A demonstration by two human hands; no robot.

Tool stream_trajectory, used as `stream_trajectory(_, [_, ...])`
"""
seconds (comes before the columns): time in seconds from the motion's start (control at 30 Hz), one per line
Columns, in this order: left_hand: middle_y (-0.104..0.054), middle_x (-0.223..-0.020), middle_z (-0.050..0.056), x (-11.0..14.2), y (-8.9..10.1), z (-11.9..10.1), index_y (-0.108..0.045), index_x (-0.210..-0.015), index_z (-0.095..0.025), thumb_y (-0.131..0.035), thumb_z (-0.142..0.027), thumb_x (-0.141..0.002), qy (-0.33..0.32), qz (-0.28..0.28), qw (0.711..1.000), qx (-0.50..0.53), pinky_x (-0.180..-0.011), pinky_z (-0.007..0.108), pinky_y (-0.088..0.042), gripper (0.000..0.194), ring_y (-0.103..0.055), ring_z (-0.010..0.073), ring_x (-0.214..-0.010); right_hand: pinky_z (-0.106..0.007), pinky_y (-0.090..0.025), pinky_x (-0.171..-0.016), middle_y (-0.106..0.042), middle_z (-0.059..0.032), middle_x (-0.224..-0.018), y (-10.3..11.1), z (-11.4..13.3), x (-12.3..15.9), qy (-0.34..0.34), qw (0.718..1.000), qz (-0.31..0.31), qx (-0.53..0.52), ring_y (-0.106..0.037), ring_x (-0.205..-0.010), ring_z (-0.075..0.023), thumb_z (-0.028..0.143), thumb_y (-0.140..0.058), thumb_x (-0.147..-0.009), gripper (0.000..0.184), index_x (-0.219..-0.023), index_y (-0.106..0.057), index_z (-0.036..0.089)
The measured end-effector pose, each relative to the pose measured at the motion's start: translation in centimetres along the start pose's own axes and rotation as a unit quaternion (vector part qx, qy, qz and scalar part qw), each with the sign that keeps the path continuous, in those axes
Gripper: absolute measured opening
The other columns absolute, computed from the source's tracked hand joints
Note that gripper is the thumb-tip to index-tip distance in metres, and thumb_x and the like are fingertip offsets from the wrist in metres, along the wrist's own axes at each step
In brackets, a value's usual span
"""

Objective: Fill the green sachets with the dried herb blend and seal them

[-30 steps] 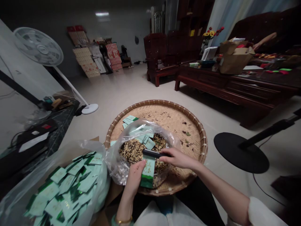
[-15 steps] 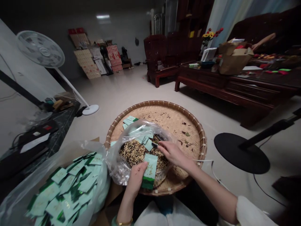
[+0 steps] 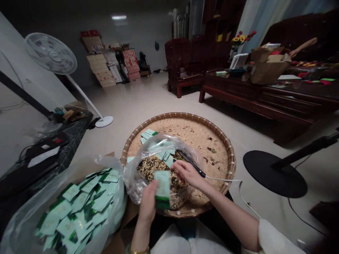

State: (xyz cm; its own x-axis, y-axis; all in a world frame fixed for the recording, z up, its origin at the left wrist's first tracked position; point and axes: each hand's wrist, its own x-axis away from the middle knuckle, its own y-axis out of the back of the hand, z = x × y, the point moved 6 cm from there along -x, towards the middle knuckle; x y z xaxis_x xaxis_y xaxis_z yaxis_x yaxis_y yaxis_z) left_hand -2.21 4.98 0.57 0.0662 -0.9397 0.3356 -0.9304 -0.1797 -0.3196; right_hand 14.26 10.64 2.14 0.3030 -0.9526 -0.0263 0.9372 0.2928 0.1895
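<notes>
My left hand (image 3: 148, 204) is shut on a pale green sachet with a dark green base (image 3: 162, 188), holding it upright over a clear plastic bag (image 3: 135, 183). The bag lies in a round woven bamboo tray (image 3: 201, 137) and holds a speckled mix of dried grains and herbs (image 3: 156, 167) and several loose sachets (image 3: 165, 157). My right hand (image 3: 186, 173) hovers beside the sachet with curled fingers, holding nothing. Just beyond it, a black handheld sealer (image 3: 192, 163) rests against the bag, trailing a white cord (image 3: 222, 180).
A big plastic bag of sachets (image 3: 76, 208) sits at lower left, by a dark counter (image 3: 63, 139). A black round stand base (image 3: 274, 174) is on the right. A co-worker's arm (image 3: 303, 47) reaches over a carved wooden table (image 3: 254, 84) at the back.
The black sealer no longer presses on the sachet and lies apart from my right hand, its white cord now showing. My left hand has raised the sachet slightly. The view has shifted a little.
</notes>
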Motion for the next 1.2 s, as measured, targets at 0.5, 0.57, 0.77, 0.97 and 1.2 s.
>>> stream_trajectory(0.5, [-0.062, -0.121, 0.013, 1.3, 1.4, -2.9, -0.062, -0.110, -0.020, -0.064, -0.040, -0.076, -0.172, -0.066, 0.972, 0.148, -0.084, 0.037, -0.050, 0.040, -0.062, 0.0262, -0.104, -0.034, -0.046, -0.081, -0.068, -0.0159, -0.098, -0.2, -3.1, -9.9, -0.020, 0.926, -0.095, 0.365, -0.062, -0.093, -0.0266, 0.014, -0.058, -0.077, 0.020, -0.095, -0.066, 0.013])
stream_trajectory(0.57, [-0.064, -0.117, 0.014, 1.1, 1.7, -2.5, -0.064, -0.106, -0.018, -0.066, -0.038, -0.074, -0.171, -0.058, 0.979, 0.094, -0.081, 0.036, -0.052, 0.037, -0.063, 0.0269, -0.102, -0.032, -0.047, -0.078, -0.070, -0.0123, -0.091, 0.3, -3.0, -9.9, -0.014, 0.931, -0.110, 0.349, -0.064, -0.086, -0.0240, 0.013, -0.053, -0.079, 0.018, -0.089, -0.067, 0.015])
stream_trajectory(0.77, [-0.061, -0.122, 0.012, 0.2, 1.3, -1.4, -0.062, -0.111, -0.020, -0.063, -0.032, -0.077, -0.262, -0.064, 0.944, -0.190, -0.090, 0.038, -0.049, 0.036, -0.057, 0.0256, -0.111, -0.029, -0.049, -0.070, -0.069, -0.0054, -0.081, 4.2, -1.4, -4.9, 0.038, 0.950, -0.187, 0.246, -0.063, -0.075, -0.0183, 0.023, -0.051, -0.081, 0.014, -0.083, -0.064, 0.017])
stream_trajectory(0.97, [-0.051, -0.134, 0.013, -1.3, -2.5, -0.7, -0.056, -0.121, -0.022, -0.055, -0.023, -0.083, -0.371, 0.003, 0.832, -0.412, -0.104, 0.050, -0.036, 0.039, -0.044, 0.0276, -0.126, -0.029, -0.051, -0.047, -0.059, 0.0007, -0.057, 4.4, -3.7, -2.7, -0.046, 0.972, -0.217, -0.079, -0.058, -0.050, -0.0158, 0.037, -0.063, -0.069, 0.019, -0.073, -0.059, 0.019])
stream_trajectory(1.2, [-0.037, -0.144, 0.017, -2.7, -3.1, -0.7, -0.042, -0.134, -0.019, -0.052, -0.021, -0.084, -0.396, -0.008, 0.776, -0.490, -0.105, 0.054, -0.030, 0.051, -0.033, 0.0307, -0.133, -0.027, -0.052, -0.049, -0.060, 0.0013, -0.062, 4.1, -4.2, -4.1, -0.050, 0.958, -0.241, -0.146, -0.060, -0.052, -0.0143, 0.041, -0.066, -0.064, 0.029, -0.081, -0.058, 0.018])
